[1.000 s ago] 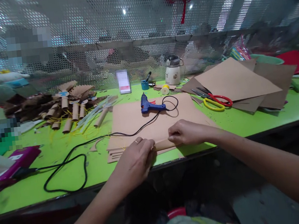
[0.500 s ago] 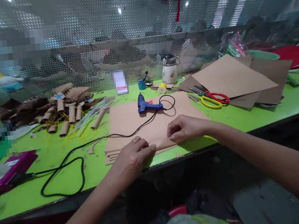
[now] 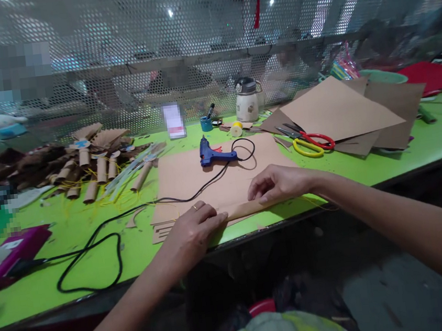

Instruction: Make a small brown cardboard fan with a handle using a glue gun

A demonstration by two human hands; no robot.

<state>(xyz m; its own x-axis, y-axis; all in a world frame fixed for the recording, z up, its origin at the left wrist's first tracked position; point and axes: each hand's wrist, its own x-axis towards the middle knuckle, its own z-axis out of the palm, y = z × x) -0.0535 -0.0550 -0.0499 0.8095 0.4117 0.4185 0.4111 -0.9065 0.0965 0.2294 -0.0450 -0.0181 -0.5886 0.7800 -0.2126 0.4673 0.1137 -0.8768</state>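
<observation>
A large sheet of brown kraft paper point(image 3: 182, 169) lies near the front of the green table. Its near edge is turned up into a narrow fold or roll between my hands. My left hand point(image 3: 196, 226), with a ring on one finger, grips the left part of that edge, thumb and fingers together. At the right part, my right hand point(image 3: 280, 183) has its curled fingers closed on the turned edge. A blue glue gun point(image 3: 216, 155) rests on the paper beyond my hands, its black cord running left. Slotted brown paper pieces point(image 3: 161, 234) show beside my left hand.
Scissors point(image 3: 308, 146) with red and yellow handles lie right of the paper, by stacked brown sheets point(image 3: 341, 110). Paper tubes with yellow string point(image 3: 101, 170) are piled left. A bottle point(image 3: 246, 102), yellow spool point(image 3: 236, 128) and phone point(image 3: 173, 120) stand behind.
The paper's near edge has been turned up into a clearer strip between my hands. My right hand has shifted slightly and its fingers curl more. The glue gun stays on the sheet.
</observation>
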